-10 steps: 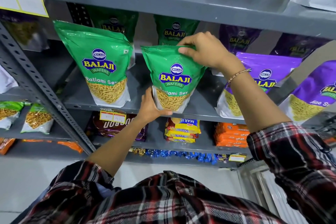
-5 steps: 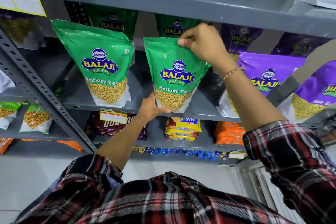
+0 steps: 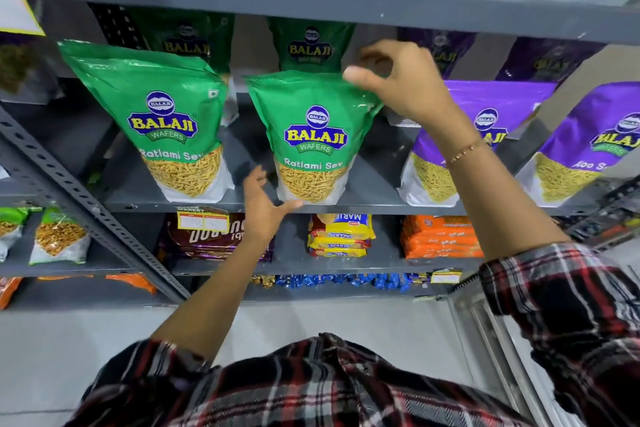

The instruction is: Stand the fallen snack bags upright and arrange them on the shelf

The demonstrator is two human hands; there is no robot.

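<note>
Green snack bag [image 3: 313, 135] upright, rear bags [image 3: 310, 45] dim, half-hidden

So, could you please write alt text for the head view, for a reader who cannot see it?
A person in a plaid shirt steadies an upright green snack bag on a grey shelf, right hand open at its top corner, left hand open at its base. A second green bag stands left, purple bags right.
</note>
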